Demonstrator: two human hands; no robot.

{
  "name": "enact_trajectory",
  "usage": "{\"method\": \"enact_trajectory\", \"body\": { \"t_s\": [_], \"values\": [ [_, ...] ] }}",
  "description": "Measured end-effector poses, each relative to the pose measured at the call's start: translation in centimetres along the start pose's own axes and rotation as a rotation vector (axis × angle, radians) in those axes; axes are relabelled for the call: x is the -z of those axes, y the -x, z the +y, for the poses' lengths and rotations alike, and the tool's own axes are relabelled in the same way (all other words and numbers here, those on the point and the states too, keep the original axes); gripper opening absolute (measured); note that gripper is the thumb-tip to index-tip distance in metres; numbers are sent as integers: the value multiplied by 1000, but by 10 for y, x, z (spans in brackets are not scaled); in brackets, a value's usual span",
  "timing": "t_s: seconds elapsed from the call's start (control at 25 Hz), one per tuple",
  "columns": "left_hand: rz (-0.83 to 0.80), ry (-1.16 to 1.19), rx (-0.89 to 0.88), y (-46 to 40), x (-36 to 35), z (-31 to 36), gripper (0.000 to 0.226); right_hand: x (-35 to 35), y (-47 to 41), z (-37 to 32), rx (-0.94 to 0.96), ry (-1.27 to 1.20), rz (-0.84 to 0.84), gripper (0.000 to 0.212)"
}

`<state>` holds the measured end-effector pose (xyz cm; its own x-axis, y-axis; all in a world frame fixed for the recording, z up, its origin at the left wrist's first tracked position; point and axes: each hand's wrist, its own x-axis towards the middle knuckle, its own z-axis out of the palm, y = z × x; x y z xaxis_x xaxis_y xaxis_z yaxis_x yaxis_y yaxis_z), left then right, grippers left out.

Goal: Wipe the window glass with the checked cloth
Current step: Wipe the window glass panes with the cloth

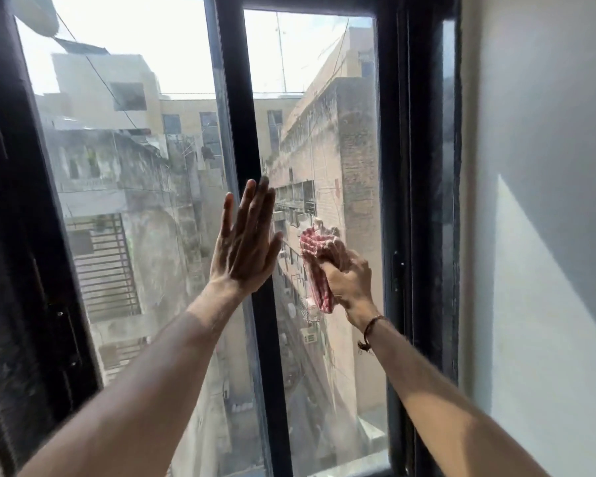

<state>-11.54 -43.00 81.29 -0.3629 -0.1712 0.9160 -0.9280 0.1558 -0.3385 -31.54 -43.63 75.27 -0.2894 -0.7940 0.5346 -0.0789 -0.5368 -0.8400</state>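
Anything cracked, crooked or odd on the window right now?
No cracks show. The glass looks hazy and streaked. The right hand grips the bunched checked cloth; the left hand lies flat against the central frame bar.

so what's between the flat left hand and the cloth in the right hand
In the head view, only a narrow strip of window glass separates the open left hand from the bunched red-and-white checked cloth gripped by the right hand.
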Motion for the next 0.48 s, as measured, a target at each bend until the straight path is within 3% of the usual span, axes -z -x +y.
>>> {"method": "enact_trajectory", "body": {
  "t_s": [0.08, 0.2, 0.28, 0.36, 0.48],
  "values": [
    [1, -46, 42, -4, -16, 12, 68, -10, -14, 13, 202, 215, 181, 22],
    [26, -162, 71, 0, -37, 15, 71, -12, -28, 35, 165, 188, 384, 61],
    [66, -184, 82, -1, -46, 13, 73, -16, -31, 48, 360, 354, 460, 57],
    [99, -202, 89, -2, -52, 11, 76, -30, -33, 52, 650, 481, 451, 47],
    [138, -220, 76, -1, -60, 9, 76, -57, -28, 59, 739, 491, 305, 61]
  ]
}}
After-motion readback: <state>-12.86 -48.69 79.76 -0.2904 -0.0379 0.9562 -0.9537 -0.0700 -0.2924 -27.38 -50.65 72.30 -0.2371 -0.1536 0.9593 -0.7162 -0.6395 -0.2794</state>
